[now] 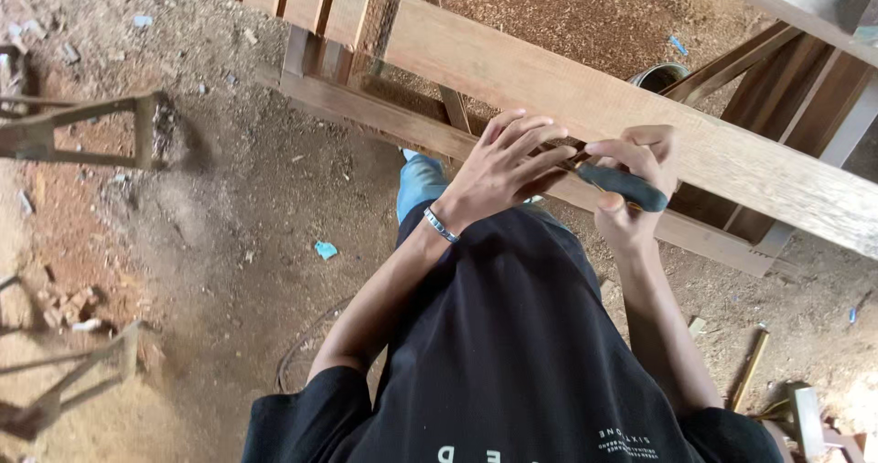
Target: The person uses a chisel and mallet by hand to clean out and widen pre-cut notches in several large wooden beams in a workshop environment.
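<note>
I see a dark-handled tool pressed to the near edge of a long wooden plank, about midway along it. My right hand is clenched around the handle; its working end is hidden, so it may be a chisel or a knife. My left hand lies just beside, fingers spread flat on the plank's edge, holding nothing, a metal bracelet at the wrist. The plank rests across a wooden frame. Sawdust covers the dirt floor below.
</note>
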